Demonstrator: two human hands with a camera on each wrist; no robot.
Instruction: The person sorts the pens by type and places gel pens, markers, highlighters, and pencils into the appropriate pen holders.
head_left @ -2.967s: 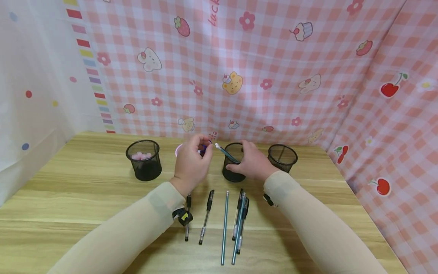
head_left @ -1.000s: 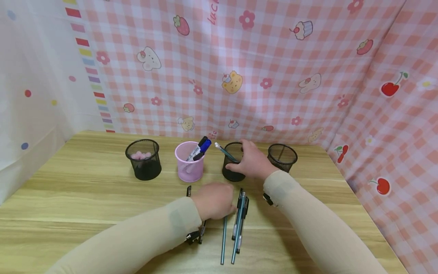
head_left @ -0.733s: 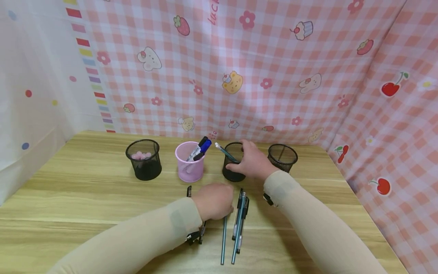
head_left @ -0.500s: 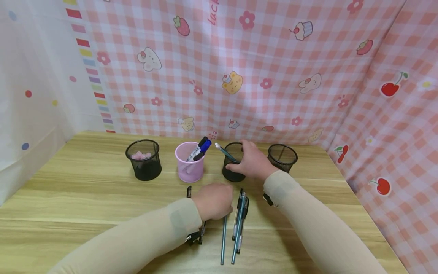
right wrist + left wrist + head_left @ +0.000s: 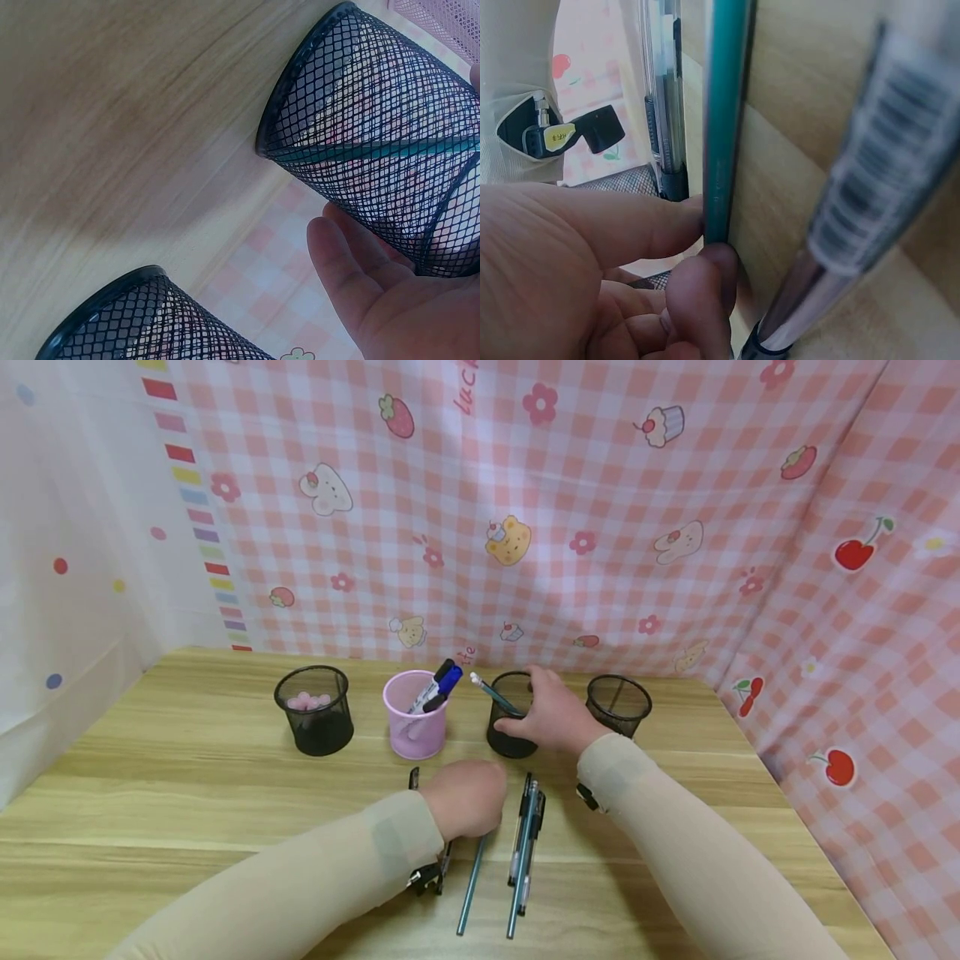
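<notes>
In the head view my left hand (image 5: 463,797) is low over the table, pinching a teal pencil (image 5: 471,885) near its far end. The left wrist view has thumb and fingertips on that pencil (image 5: 726,127), a barcoded clear pen (image 5: 870,165) lying beside it. My right hand (image 5: 558,714) holds a black mesh pen cup (image 5: 512,742) from its right side. One teal pencil (image 5: 495,695) leans inside, its eraser end above the rim; it shows through the mesh of the cup (image 5: 375,97) in the right wrist view.
A pink cup (image 5: 416,739) with two markers (image 5: 447,683) stands left of the held cup. Black mesh cups stand at far left (image 5: 324,739), with pink balls (image 5: 307,700), and at right (image 5: 621,718). Another teal pencil (image 5: 519,877) lies among black-capped pens (image 5: 537,822).
My left hand has come from above the pink cup, where two markers now stand, to the table. The pinched pencil's near end has just swung left. The right hand stays on its cup.
</notes>
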